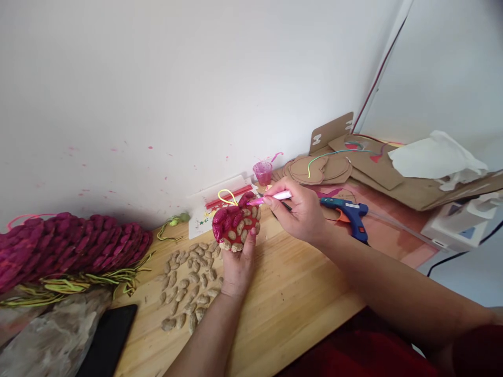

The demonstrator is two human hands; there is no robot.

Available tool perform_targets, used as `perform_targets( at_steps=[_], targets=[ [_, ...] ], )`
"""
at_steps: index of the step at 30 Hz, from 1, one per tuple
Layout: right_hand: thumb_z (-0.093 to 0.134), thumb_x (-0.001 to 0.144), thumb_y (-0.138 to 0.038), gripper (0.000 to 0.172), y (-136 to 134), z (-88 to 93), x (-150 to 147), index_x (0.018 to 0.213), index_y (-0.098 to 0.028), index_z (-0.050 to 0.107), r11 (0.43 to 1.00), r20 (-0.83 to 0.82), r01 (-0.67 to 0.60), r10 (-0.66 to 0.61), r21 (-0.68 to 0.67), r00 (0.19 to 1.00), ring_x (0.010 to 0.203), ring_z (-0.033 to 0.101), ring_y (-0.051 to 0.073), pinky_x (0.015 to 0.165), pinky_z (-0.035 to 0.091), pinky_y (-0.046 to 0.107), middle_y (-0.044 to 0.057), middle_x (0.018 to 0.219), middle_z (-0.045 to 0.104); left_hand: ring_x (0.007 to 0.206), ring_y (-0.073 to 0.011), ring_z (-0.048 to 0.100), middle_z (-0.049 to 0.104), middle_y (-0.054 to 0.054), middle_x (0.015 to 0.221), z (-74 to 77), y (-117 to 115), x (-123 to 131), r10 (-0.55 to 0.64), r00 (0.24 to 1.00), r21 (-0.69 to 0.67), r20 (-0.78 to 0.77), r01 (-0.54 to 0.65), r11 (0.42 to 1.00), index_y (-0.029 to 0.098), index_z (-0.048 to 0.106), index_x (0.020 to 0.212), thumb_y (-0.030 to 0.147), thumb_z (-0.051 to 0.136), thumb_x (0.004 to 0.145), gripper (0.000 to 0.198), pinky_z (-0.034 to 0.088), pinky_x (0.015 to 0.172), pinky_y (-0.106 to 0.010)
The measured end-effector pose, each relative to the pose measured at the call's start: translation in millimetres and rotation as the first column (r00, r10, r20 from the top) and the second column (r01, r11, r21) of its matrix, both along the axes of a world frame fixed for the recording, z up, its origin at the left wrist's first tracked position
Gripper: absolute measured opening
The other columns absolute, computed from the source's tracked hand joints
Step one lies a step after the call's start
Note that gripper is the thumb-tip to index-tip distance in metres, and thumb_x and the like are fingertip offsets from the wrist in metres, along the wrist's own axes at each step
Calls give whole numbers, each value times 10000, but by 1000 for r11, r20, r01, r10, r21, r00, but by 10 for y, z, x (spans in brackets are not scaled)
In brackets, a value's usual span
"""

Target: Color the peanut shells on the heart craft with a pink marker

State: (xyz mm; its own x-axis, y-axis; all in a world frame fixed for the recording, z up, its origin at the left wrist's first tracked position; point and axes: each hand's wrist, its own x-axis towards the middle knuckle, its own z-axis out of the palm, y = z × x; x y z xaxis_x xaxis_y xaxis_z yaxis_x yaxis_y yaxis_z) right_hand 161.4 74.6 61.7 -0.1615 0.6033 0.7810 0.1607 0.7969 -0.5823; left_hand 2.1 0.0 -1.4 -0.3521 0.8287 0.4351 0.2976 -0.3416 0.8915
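My left hand [237, 268] holds up a heart-shaped ornament [234, 222] covered in peanut shells, partly painted magenta, with a yellow loop at its top. The fingers are closed round its lower edge. My right hand [299, 211] pinches a pink-handled brush [271, 198], and its tip touches the ornament's upper right side. Both hands hover over a wooden table [291, 298].
Loose peanut shells [188, 285] lie on the table left of my left hand. A row of finished magenta ornaments [70, 243] lies at the far left. A blue glue gun [348, 212], a small pink cup [262, 172], cardboard pieces [369, 162] and a black phone [108, 340] lie around.
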Motion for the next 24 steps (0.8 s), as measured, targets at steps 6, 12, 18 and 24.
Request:
perform_targets(
  at_steps=[6, 12, 18, 24],
  targets=[
    [697, 975, -335, 142, 33, 9, 33, 916, -223, 633, 998, -22, 48, -49, -29, 999, 687, 648, 146, 568, 488, 257, 19, 809, 731, 1304, -298, 674, 758, -175, 1273, 22, 7, 6, -7, 1000, 21, -2, 7, 1000, 176, 710, 1241, 449, 710, 949, 399, 427, 1222, -484],
    [689, 977, -367, 182, 39, 27, 39, 893, -221, 622, 996, -35, 52, -55, -77, 998, 632, 592, 131, 558, 442, 261, -5, 744, 689, 1159, -282, 742, 796, -142, 1156, 52, -4, 16, -33, 999, 7, -9, 34, 999, 186, 756, 1138, 445, 712, 946, 326, 471, 1186, -480],
    [691, 969, -362, 176, 52, 44, 63, 898, -215, 627, 995, -49, 50, -54, -81, 997, 657, 616, 138, 596, 464, 272, 6, 775, 705, 1206, -282, 723, 789, -146, 1185, 35, 5, 31, -29, 1000, 28, 6, 29, 999, 195, 728, 1197, 473, 716, 941, 377, 465, 1192, -466],
    [690, 970, -358, 169, 57, 33, 63, 894, -223, 622, 994, -50, 78, -82, -82, 995, 633, 596, 135, 581, 451, 277, 5, 767, 698, 1242, -302, 699, 790, -126, 1109, -99, -2, -33, -1, 998, -68, 64, 5, 998, 220, 718, 1170, 530, 707, 932, 391, 494, 1159, -504]
  ],
)
